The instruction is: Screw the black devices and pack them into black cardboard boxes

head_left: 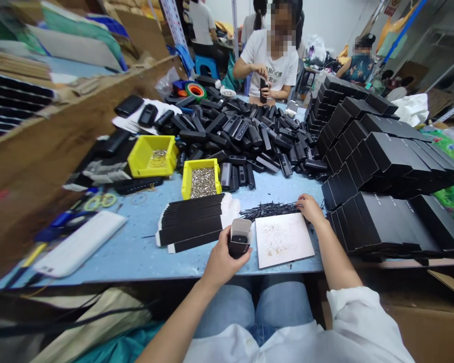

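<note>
Holding a small, open-topped black box (237,249) in the left grip (223,261), closed around its lower part, near the front edge of the blue counter (144,254), between a stack of flat black cartons (191,222) and a speckled white board (283,238). Standing roughly upright, with raised flaps at the mouth. Looks plain and dark outside, pale grey on the inner faces of the flaps. Contains a black device (239,238), showing only a smooth dark end inside the opening, with a tiny mark too small to make out. Matches in colour the closed black boxes (389,151) piled in tiers on the right. Touching, with the right grip (309,207), the right end of a loose heap of thin black strips (268,209), just beyond the board; narrow at the fingertips. Cannot tell about any strip pinched there. Backed farther off by a broad heap of black casings (245,131), and on the left by a yellow bin (186,185) of small metal pieces (203,182).
</note>
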Demonstrator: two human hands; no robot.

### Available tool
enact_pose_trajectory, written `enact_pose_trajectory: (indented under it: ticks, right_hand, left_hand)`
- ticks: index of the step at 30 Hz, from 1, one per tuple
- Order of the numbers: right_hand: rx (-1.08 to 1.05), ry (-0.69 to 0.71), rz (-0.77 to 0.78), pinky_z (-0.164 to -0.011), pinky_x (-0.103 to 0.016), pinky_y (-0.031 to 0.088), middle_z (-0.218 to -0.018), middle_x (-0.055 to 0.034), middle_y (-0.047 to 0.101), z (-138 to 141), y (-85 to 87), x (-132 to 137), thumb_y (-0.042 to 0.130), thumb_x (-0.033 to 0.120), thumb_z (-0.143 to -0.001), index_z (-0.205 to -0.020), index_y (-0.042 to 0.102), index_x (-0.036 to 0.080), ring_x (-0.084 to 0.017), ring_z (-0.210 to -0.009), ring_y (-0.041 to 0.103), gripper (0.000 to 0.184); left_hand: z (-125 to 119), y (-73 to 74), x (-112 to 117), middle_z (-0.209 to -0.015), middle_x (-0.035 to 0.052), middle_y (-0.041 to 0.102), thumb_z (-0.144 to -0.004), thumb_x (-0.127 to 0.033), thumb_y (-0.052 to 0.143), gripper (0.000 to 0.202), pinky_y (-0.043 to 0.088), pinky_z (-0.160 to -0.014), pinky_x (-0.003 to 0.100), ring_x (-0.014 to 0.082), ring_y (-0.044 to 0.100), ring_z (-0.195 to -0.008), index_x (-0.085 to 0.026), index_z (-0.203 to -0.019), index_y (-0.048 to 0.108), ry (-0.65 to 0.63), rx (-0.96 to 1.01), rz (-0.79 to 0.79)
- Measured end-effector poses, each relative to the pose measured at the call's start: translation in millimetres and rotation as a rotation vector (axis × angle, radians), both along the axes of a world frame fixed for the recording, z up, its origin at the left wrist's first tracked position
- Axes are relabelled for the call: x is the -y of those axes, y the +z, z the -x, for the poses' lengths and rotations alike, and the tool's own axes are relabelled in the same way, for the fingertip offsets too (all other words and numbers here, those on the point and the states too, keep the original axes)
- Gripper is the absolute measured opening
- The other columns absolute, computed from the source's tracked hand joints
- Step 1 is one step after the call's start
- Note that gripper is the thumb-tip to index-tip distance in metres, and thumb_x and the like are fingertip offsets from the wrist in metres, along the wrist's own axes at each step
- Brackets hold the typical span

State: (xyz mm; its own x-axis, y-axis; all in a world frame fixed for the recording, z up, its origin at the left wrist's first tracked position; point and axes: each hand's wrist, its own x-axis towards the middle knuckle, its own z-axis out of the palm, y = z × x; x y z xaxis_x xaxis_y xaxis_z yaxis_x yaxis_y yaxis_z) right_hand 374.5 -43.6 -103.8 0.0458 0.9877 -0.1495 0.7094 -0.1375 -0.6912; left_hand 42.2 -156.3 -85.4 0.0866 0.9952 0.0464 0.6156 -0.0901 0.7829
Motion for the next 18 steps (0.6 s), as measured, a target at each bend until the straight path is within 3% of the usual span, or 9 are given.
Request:
enact_pose_trajectory:
  ticks: [2, 4, 6, 9, 11, 14, 16, 18]
  right_hand:
    - [-0.019, 0.004, -0.008, -0.101, 0.003, 0.037, -0.106, -0.0061, 0.050, -14, -4.7, -2, 0.055, 0.025, -0.073, -0.086, 0.065, 0.000, 0.013, -0.090, 0.035, 0.030]
    - [-0.039, -0.027, -0.038, -0.100, 0.003, 0.038, -0.109, -0.0061, 0.049, -11, -2.0, 6, 0.053, 0.032, -0.076, -0.092, 0.064, 0.001, 0.013, -0.092, 0.037, 0.037]
    - [-0.063, -0.081, -0.080, -0.097, 0.002, 0.040, -0.113, -0.0065, 0.048, 9, 7.3, 21, 0.046, 0.042, -0.081, -0.109, 0.060, 0.004, 0.013, -0.092, 0.039, 0.049]
    - [-0.266, -0.160, -0.146, -0.089, -0.001, 0.044, -0.116, -0.0076, 0.047, 65, 26.4, 52, 0.036, 0.056, -0.085, -0.136, 0.040, 0.009, 0.013, -0.092, 0.046, 0.070]
    - [-0.407, -0.117, -0.155, -0.086, -0.001, 0.045, -0.112, -0.0071, 0.049, 107, 36.9, 72, 0.038, 0.059, -0.083, -0.131, 0.044, 0.009, 0.012, -0.091, 0.048, 0.070]
    - [-0.331, 0.106, -0.204, -0.094, -0.001, 0.043, -0.101, -0.0044, 0.053, 148, 43.9, 90, 0.048, 0.056, -0.079, -0.102, 0.065, 0.010, 0.012, -0.092, 0.043, 0.054]
    - [-0.265, 0.155, -0.252, -0.100, -0.001, 0.041, -0.103, -0.0033, 0.053, 156, 42.5, 92, 0.054, 0.056, -0.075, -0.091, 0.069, 0.012, 0.012, -0.097, 0.040, 0.049]
    - [-0.313, 0.072, -0.235, -0.096, 0.002, 0.041, -0.109, -0.0035, 0.051, 156, 37.1, 89, 0.051, 0.059, -0.076, -0.106, 0.066, 0.013, 0.013, -0.096, 0.040, 0.057]
  left_hand:
    - [3, 0.3, -6, -0.111, 0.0121, 0.061, -0.072, -0.049, 0.068, 0.075, 0.051, -0.080, 0.036, 0.0274, 0.064, -0.094, -0.017, -0.132, 0.034, 0.002, -0.015, -0.002]
    - [4, 0.9, -11, -0.114, 0.0121, 0.060, -0.072, -0.049, 0.068, 0.076, 0.050, -0.083, 0.036, 0.0276, 0.063, -0.099, -0.018, -0.133, 0.035, -0.011, -0.006, -0.001]
    - [1, 2.3, -14, -0.118, 0.0122, 0.059, -0.074, -0.047, 0.068, 0.074, 0.049, -0.087, 0.036, 0.0274, 0.061, -0.103, -0.018, -0.134, 0.036, -0.058, 0.009, -0.001]
    - [-5, 4.1, -15, -0.128, 0.0135, 0.055, -0.076, -0.042, 0.067, 0.074, 0.046, -0.093, 0.037, 0.0276, 0.058, -0.111, -0.018, -0.138, 0.032, -0.150, 0.019, -0.006]
    - [-7, 2.7, -14, -0.133, 0.0154, 0.050, -0.077, -0.042, 0.066, 0.081, 0.045, -0.096, 0.039, 0.0290, 0.056, -0.115, -0.018, -0.143, 0.025, -0.167, 0.019, 0.016]
    - [-7, -4.4, -12, -0.135, 0.0187, 0.047, -0.078, -0.042, 0.065, 0.086, 0.046, -0.095, 0.041, 0.0303, 0.056, -0.116, -0.017, -0.145, 0.017, -0.120, 0.043, 0.022]
    - [-6, -9.7, -12, -0.130, 0.0183, 0.050, -0.080, -0.042, 0.063, 0.072, 0.046, -0.093, 0.041, 0.0294, 0.057, -0.113, -0.016, -0.137, 0.028, -0.114, 0.061, -0.041]
    - [-5, -12.6, -13, -0.117, 0.0158, 0.055, -0.081, -0.042, 0.061, 0.048, 0.047, -0.090, 0.041, 0.0279, 0.060, -0.105, -0.016, -0.117, 0.044, -0.153, 0.063, -0.100]
